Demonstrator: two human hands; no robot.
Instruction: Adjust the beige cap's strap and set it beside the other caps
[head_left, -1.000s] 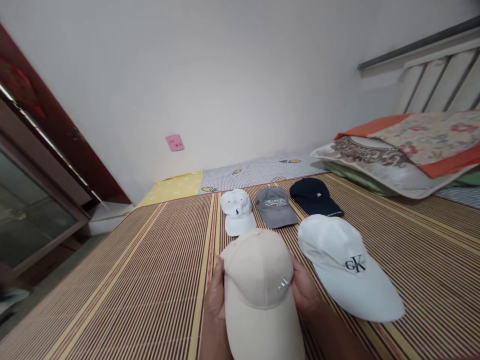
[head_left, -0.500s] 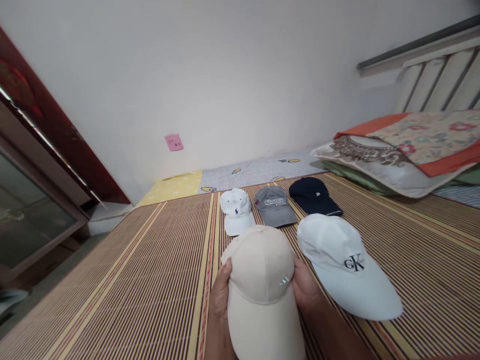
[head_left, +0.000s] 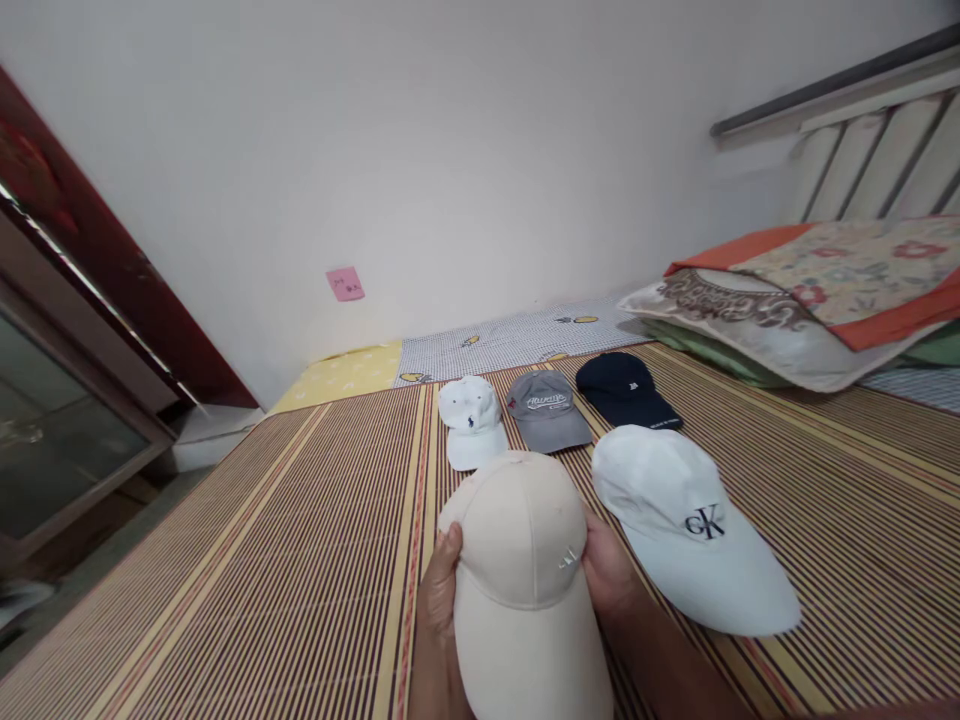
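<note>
A beige baseball cap is held over the striped mat, brim toward me. My left hand grips its left side and my right hand grips its right side; the cap hides most of both hands. Just to the right lies a white cap with a dark letter logo. Behind them, in a row, sit a small white cap, a grey cap and a dark navy cap.
Stacked patterned pillows lie at the back right below a slatted headboard. A wooden cabinet with a glass door stands at the left. A pink note is stuck on the white wall.
The beige cap has shifted slightly forward in my hands, and my left fingers have slid a little along its side. The other caps have not moved.
</note>
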